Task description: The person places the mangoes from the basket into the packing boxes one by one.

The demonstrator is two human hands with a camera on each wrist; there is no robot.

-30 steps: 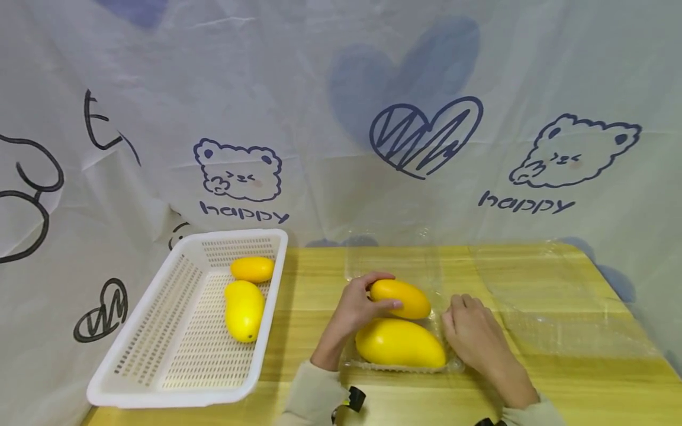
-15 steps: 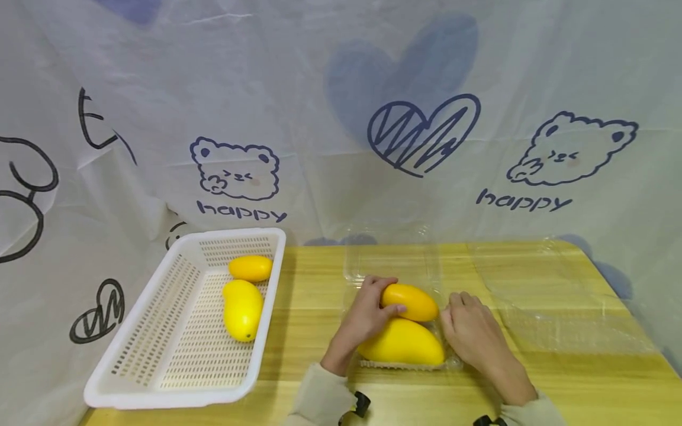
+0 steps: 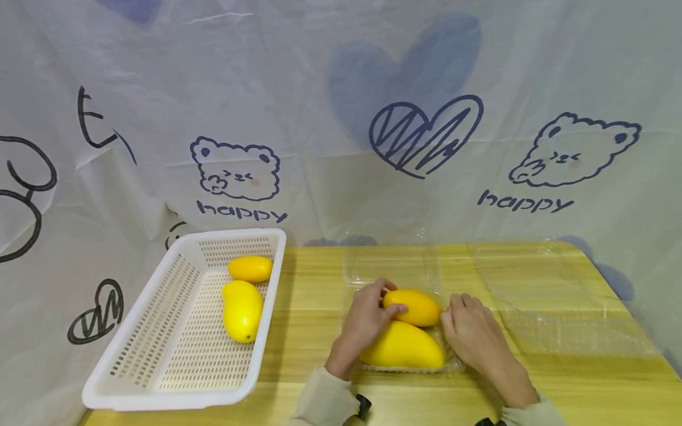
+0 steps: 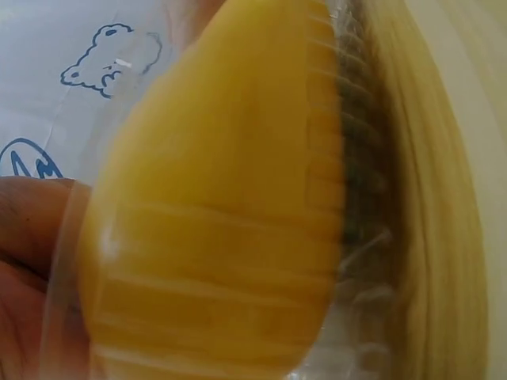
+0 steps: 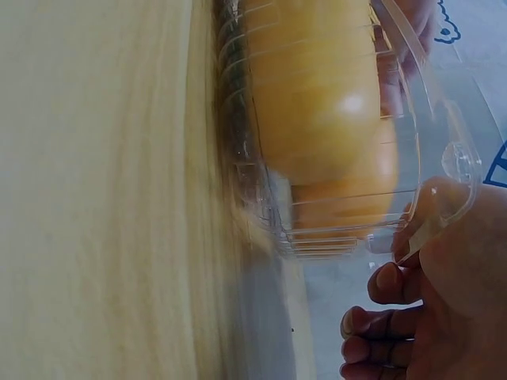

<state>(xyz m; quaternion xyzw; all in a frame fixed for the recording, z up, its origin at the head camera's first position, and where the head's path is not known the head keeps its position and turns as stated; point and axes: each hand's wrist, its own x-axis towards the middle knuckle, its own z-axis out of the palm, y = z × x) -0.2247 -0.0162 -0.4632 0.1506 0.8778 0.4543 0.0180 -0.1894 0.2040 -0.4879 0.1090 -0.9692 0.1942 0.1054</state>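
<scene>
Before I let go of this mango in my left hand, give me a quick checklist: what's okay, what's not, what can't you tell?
1. Left grip holds the far mango: ok, thumb and fingers around it.
2. Right grip has the clear container: ok, pinching its edge.
3. Near mango inside the container: ok.
4. Lid out of the way: ok, open behind the fruit.
5. Far mango resting on the container's bottom: cannot tell, contact hidden.
6. Left grip clear for closing: not ok, it's over the container.
</scene>
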